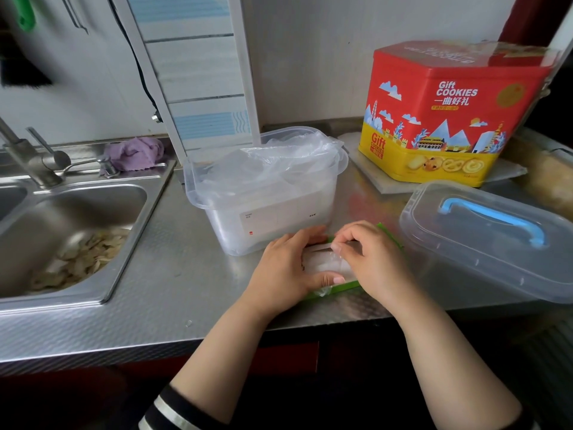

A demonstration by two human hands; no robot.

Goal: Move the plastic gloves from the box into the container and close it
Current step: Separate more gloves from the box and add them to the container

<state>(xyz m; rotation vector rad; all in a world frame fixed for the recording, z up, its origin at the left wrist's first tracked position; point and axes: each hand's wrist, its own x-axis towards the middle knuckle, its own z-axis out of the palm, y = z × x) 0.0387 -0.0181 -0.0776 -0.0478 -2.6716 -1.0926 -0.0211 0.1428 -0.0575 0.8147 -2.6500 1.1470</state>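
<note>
Steel counter [173, 274] by the sink [93, 197], and both hands are working the green box [347, 285] at the front edge. Left hand [285, 271] is gripping the box, right hand [369, 259] is pinching gloves [322, 265] at its opening. Container [263, 193] just behind is already holding gloves; its lid [493, 240] is lying off to the right. Extraction step, I'd say; next comes lifting this bunch clear and dropping it in.

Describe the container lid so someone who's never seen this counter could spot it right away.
Start at the red and yellow cookie tin against the back wall on the steel counter. Just in front of it, near the counter's right edge, lies the clear plastic lid. Unlike the open, glove-stuffed container to its left, it is flat and carries a blue handle.
</note>
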